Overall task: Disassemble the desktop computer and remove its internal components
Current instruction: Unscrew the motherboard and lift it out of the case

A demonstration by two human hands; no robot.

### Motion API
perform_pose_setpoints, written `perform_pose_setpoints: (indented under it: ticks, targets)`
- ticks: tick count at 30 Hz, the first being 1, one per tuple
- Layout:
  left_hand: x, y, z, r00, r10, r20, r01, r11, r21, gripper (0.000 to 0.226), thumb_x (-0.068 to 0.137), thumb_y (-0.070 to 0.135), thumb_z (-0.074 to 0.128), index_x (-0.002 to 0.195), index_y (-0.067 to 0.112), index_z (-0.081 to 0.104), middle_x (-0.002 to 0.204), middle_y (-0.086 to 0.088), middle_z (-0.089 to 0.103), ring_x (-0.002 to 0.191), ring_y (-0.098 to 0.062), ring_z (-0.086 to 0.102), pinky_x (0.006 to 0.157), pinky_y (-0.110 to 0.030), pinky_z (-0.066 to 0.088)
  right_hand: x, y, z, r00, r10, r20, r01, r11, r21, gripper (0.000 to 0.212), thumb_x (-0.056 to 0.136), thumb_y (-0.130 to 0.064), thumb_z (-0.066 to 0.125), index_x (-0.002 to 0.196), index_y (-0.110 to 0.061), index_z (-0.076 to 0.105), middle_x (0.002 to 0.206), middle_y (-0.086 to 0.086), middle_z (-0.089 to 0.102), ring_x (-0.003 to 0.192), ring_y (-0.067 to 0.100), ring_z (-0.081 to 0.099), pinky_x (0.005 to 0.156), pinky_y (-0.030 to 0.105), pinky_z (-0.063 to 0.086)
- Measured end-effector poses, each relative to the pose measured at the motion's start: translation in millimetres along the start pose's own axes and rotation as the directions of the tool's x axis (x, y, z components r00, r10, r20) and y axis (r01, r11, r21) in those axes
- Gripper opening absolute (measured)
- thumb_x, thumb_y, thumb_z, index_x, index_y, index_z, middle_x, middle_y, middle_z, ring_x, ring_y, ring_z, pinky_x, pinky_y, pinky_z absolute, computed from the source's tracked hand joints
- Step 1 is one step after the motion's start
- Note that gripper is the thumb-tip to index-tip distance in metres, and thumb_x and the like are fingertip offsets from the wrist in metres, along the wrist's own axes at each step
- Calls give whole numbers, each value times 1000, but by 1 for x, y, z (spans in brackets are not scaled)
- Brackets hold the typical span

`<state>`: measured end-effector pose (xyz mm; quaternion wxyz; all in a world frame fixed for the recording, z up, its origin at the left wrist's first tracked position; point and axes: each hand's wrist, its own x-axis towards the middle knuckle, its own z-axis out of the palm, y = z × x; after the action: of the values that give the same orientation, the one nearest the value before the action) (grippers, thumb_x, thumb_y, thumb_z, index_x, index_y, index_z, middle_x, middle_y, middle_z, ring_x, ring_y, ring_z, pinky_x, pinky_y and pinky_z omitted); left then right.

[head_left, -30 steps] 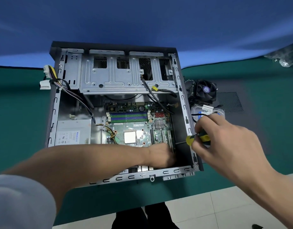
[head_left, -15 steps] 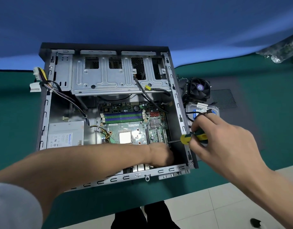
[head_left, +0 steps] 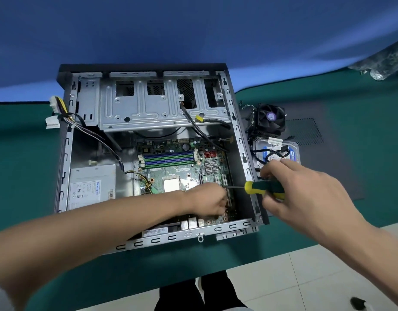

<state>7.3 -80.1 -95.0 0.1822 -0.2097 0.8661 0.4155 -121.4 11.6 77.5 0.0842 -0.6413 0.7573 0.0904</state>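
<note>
Open computer case (head_left: 65,153) lies on the green tabletop (head_left: 18,153). Left hand (head_left: 207,202), grip curled, presses the motherboard (head_left: 175,171) at five o'clock; right hand (head_left: 305,194) pinches the screwdriver (head_left: 264,188) across the case's three-o'clock edge.

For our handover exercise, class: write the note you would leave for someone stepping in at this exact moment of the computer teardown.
Left hand: inside the open grey metal computer case, resting on the green motherboard near its lower right corner.
Right hand: gripping the yellow-and-green-handled screwdriver, shaft pointing toward the left hand's fingers.
Done: the black cooler fan and the blue-labelled silver hard drive lie outside the case on the green mat, to its right.
Left: the motherboard, its blue and green memory slots, the grey power supply box and its cables are still inside.
</note>
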Motion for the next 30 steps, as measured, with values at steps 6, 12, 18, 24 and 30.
perform_pose_setpoints:
  ticks: [6, 12, 18, 24, 30]
  targets:
    - [-34, 7, -19, 966, -253, -62, 146, 723, -675, 8, 85, -1, 56, 79, 2, 59, 65, -9, 67, 52, -19, 58, 47, -25, 50, 6, 12, 14, 970, 73, 231, -50, 993, -106, 26, 81, -39, 51, 101, -23, 44, 92, -3, 56, 80, 27, 57, 62, 29, 34]
    - [-58, 49, -29, 904, -364, -226, -20, 492, -871, 12, 88, -5, 49, 81, -1, 59, 60, -10, 68, 42, -13, 54, 43, -24, 52, 7, 25, 43, 946, 230, 228, -295, 904, 310, 40, 75, -63, 57, 72, -23, 55, 68, -5, 61, 65, 18, 55, 58, 29, 38]
    - [-61, 106, -34, 840, -430, -331, -119, 450, -885, 12, 91, -4, 49, 84, -1, 58, 61, -12, 66, 43, -15, 54, 44, -27, 52, -1, 42, 49, 989, 139, 45, -109, 499, 860, 15, 78, -37, 72, 69, -31, 63, 56, -13, 60, 51, 7, 46, 55, 29, 43]
    - [-52, 147, -34, 811, -468, -350, -125, 446, -886, 16, 93, -2, 47, 85, -1, 61, 61, -11, 65, 45, -15, 54, 45, -27, 53, -5, 59, 52, 999, 43, -28, 9, 389, 921, 16, 82, -22, 71, 69, -29, 65, 54, -13, 59, 49, 8, 48, 60, 41, 52]
    - [-36, 158, -27, 722, -597, -350, -87, 424, -901, 13, 92, 5, 53, 85, 1, 63, 58, -10, 65, 41, -13, 50, 40, -24, 47, -2, 74, 67, 998, 62, -18, -6, 360, 933, 15, 84, -23, 68, 69, -23, 63, 55, 0, 57, 48, 17, 50, 57, 45, 50]
